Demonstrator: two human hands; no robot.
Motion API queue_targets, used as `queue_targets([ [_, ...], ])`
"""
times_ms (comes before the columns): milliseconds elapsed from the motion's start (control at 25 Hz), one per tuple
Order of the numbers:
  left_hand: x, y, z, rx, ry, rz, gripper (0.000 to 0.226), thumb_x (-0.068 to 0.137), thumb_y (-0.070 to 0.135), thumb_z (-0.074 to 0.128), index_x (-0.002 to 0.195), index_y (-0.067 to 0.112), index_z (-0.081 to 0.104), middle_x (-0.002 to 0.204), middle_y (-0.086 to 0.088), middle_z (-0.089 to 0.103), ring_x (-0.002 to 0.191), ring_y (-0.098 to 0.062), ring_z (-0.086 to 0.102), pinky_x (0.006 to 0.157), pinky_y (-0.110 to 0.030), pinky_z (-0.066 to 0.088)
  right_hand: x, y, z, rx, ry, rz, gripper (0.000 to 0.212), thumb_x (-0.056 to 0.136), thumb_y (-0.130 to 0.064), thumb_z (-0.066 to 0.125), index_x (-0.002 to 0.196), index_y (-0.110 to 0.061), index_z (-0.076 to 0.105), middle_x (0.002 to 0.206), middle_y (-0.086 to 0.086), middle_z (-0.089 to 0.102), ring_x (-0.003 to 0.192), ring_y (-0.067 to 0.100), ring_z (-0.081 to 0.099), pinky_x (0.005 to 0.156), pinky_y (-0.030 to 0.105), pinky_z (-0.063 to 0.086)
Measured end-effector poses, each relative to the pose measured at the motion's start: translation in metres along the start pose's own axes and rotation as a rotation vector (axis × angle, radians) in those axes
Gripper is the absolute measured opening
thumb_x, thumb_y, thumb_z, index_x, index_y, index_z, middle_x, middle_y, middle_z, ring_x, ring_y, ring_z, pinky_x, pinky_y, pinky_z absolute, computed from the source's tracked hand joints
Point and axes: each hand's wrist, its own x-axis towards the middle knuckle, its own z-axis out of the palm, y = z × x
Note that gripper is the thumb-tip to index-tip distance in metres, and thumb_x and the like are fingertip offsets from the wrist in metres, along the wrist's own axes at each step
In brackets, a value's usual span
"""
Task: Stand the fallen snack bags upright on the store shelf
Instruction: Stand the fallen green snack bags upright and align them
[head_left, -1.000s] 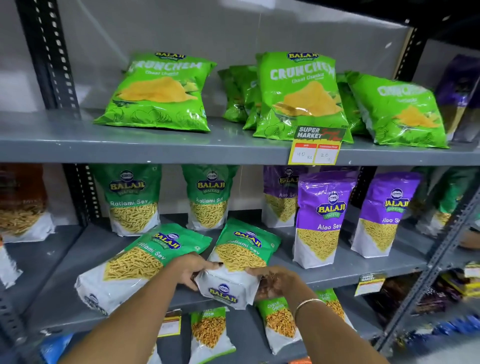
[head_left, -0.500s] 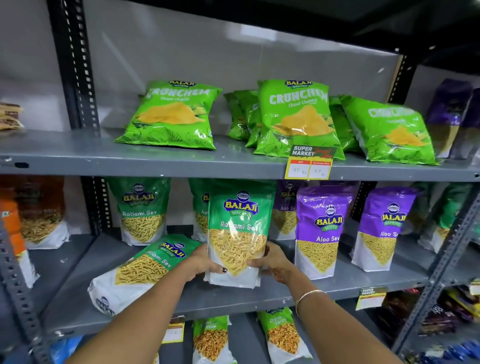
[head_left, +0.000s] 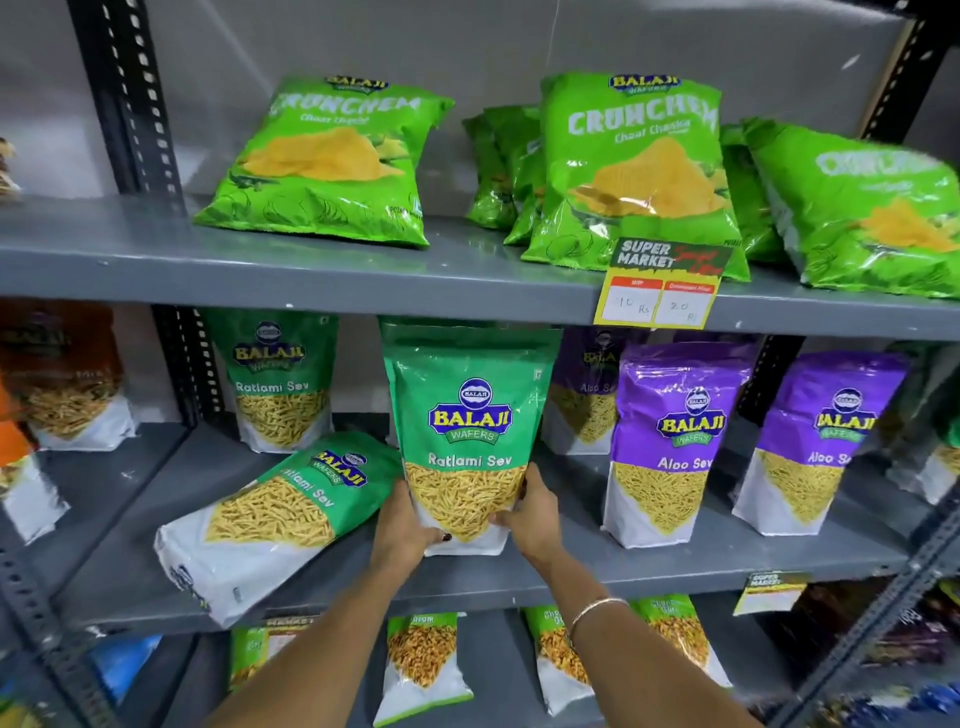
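- The grey middle shelf (head_left: 675, 564) carries the work: green Ratlami Sev pouches on its left part, purple Aloo Sev pouches (head_left: 675, 441) standing upright to the right.
- The shelf above (head_left: 311, 275) holds big green Crunchem bags (head_left: 332, 161) leaning back against the wall, with a yellow price tag (head_left: 662, 286) clipped to its front edge.
- The fallen bag (head_left: 280, 519) lies flat on the middle shelf, just to the left of the hands. Its long axis runs on a slant, white bottom out at the front left edge, green top pointing back and right, where it touches or nearly touches the held pouch.
- The held pouch (head_left: 470, 441) stands upright, label forward, its base on the shelf or very close to it; I cannot tell which.
- The left hand (head_left: 405, 525) grips that pouch's lower left edge and the right hand (head_left: 530, 514) its lower right edge, fingers wrapped on the white base, both closed on it.
- By my reckoning the left hand is the nearer to the fallen bag: it need only let go and reach sideways, then tip the bag up about its white bottom.
- Two more Ratlami Sev pouches (head_left: 280, 384) stand at the back, so there looks to be room in front.
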Motion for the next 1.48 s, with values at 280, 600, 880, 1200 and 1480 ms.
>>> queue_targets([
  [280,-0.004,-0.012,0.014,-0.051,0.001,0.001,0.088,0.060,0.005,0.082,0.135,0.007,0.035,0.138,-0.015,0.051,0.127,-0.032,0.047,0.104,-0.045,0.042,-0.003,0.015,-0.005,-0.026,-0.044,0.016,0.055,0.069,0.007,0.070,0.114,-0.008,0.043,0.098,0.003,0.057,0.092,0.018,0.052,0.079,0.028,0.044],
  [600,-0.009,-0.004,0.001,0.037,-0.128,-0.090,0.108,0.059,0.016,0.084,0.145,0.009,0.018,0.148,-0.012,0.041,0.134,-0.031,0.039,0.110,-0.045,0.036,0.000,0.008,-0.019,-0.091,-0.170,0.095,0.060,0.070,-0.002,0.074,0.117,-0.002,0.037,0.127,0.019,0.056,0.117,0.033,0.052,0.096,0.044,0.044],
  [880,-0.015,0.011,-0.032,0.098,-0.168,-0.098,0.088,0.072,0.018,0.076,0.142,0.004,0.024,0.144,-0.017,0.043,0.131,-0.028,0.044,0.104,-0.033,0.039,0.016,-0.012,-0.037,-0.305,-0.488,0.344,0.021,0.079,-0.007,0.066,0.099,-0.010,0.057,0.075,0.007,0.066,0.063,0.015,0.062,0.061,0.027,0.052],
  [1200,0.018,-0.058,-0.177,0.340,0.165,0.069,0.036,0.084,0.018,0.059,0.118,0.006,0.059,0.126,-0.012,0.058,0.116,-0.030,0.056,0.095,-0.035,0.044,-0.006,-0.065,0.064,-0.224,-0.666,0.582,0.033,0.083,-0.036,0.063,0.065,-0.010,0.053,0.038,0.002,0.062,0.036,0.014,0.061,0.038,0.020,0.051],
  [1480,0.050,-0.136,-0.240,-0.071,-0.409,-0.354,0.069,0.083,0.052,0.053,0.134,0.008,0.038,0.137,-0.016,0.048,0.124,-0.032,0.048,0.095,-0.039,0.042,-0.060,-0.084,0.193,0.239,-0.303,0.614,0.036,0.080,-0.038,0.065,0.059,-0.012,0.051,0.029,-0.003,0.045,0.025,0.011,0.039,0.033,0.012,0.033],
])
